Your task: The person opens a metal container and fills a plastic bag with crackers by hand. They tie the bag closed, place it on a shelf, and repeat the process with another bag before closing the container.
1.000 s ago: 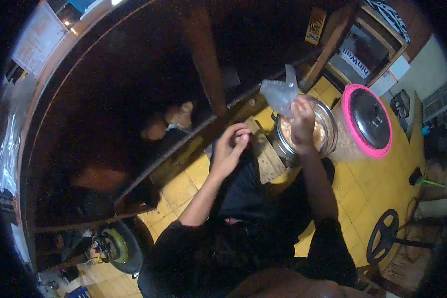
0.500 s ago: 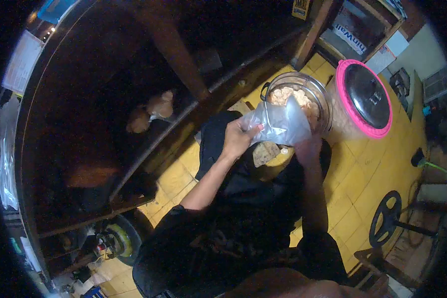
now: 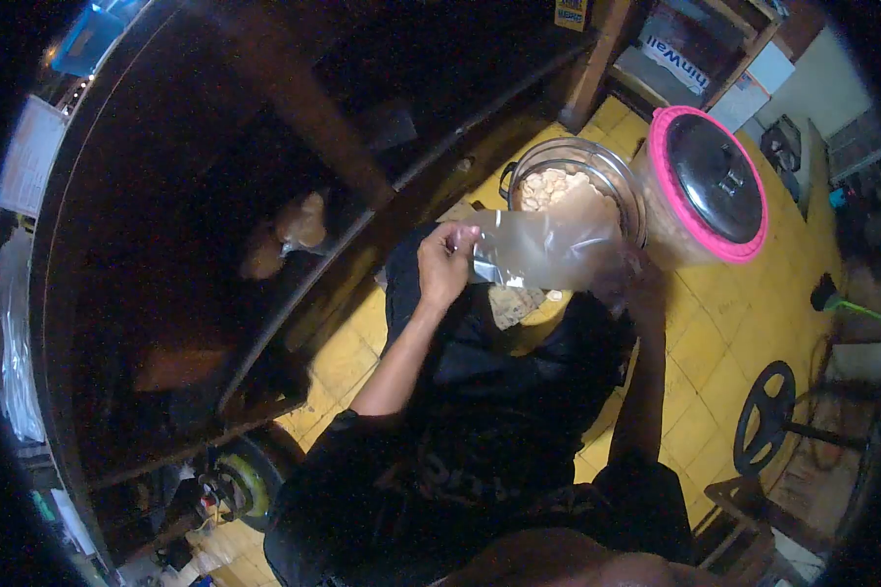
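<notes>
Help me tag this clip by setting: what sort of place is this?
Probably a small snack shop or home stall: dark wooden shelving, a big clear jar with a pink-rimmed lid, and a round metal pot of pale crackers behind the clear plastic bag.

Hands: two, the left hand (image 3: 445, 262) and the right hand (image 3: 628, 282)
Bags: one plastic bag (image 3: 548, 249)
Pots: one metal pot (image 3: 533, 157), with many pale snacks (image 3: 548, 186)
Jars: one big jar (image 3: 668, 240)
Lids: one pink lid (image 3: 658, 161)
Wheels: one black wheel (image 3: 762, 430)
</notes>
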The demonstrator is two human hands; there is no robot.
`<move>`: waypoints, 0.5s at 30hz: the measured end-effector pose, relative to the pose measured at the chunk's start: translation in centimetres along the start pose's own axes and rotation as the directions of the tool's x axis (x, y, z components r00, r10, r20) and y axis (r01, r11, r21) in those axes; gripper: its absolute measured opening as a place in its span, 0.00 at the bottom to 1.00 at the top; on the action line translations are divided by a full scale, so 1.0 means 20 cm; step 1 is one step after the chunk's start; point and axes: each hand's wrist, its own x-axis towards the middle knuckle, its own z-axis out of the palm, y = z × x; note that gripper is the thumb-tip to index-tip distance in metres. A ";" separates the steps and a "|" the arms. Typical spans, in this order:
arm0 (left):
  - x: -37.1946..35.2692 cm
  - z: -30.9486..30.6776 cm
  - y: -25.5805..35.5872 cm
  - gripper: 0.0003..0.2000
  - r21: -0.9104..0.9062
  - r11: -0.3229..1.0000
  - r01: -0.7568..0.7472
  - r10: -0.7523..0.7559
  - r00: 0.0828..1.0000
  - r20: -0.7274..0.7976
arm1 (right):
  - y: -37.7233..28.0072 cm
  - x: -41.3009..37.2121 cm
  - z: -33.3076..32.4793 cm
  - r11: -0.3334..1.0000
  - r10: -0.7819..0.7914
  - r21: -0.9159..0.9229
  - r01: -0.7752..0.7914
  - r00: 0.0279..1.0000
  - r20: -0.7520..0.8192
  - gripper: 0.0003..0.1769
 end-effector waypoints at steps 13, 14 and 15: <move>0.32 0.55 -0.02 0.32 0.411 0.838 -0.360 0.284 0.930 0.235 | -0.06 -0.28 0.04 0.845 0.130 0.535 0.015 0.964 -0.232 0.13; 0.30 0.51 0.05 0.29 0.300 0.922 -0.245 0.141 0.934 0.328 | -0.06 -0.28 0.05 0.916 0.123 0.401 -0.001 0.952 -0.279 0.14; 0.25 0.54 -0.06 0.27 0.051 0.979 -0.196 0.174 0.942 0.288 | -0.07 -0.27 0.08 0.966 0.100 0.260 -0.011 0.938 -0.332 0.15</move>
